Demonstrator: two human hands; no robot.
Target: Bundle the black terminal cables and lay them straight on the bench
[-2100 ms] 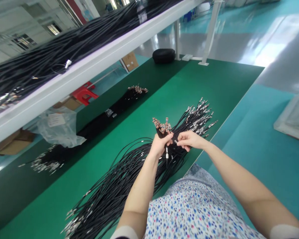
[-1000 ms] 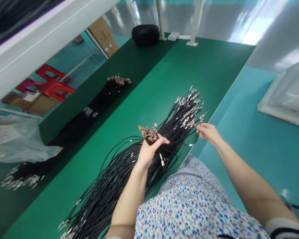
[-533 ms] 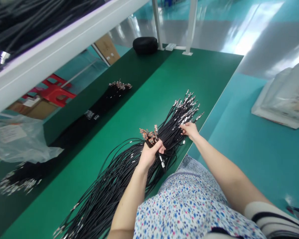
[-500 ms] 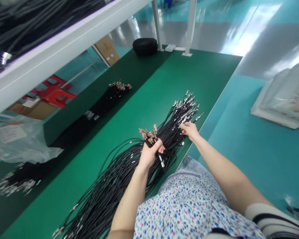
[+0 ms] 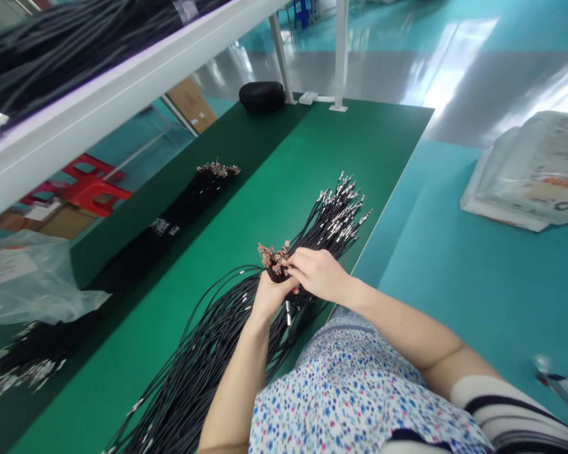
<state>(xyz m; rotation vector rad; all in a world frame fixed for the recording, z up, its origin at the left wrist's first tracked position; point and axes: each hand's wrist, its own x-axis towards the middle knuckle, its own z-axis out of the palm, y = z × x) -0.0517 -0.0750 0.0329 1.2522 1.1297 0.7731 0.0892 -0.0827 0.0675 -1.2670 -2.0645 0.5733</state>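
Observation:
My left hand is closed round a bunch of black cables, whose copper-coloured terminals stick up above the fist. At the right edge of that bunch, my right hand has its thumb and fingers pinched together among the terminals; whether a single cable is between the fingertips is hidden. Beneath both hands lies a long loose pile of black cables on the green table. Its far ends, tipped with silvery connectors, fan out beyond my right hand. One silvery connector hangs below my left hand.
A second cable bundle, tied at its middle, lies along the left of the green table. Clear plastic bag partly covers it. A white shelf beam carries more cables. A black case sits at the far end beside white posts.
My right hand has moved left from the silvery cable ends to the copper-coloured terminals at my left hand. My left hand keeps its hold. The view has shifted slightly.

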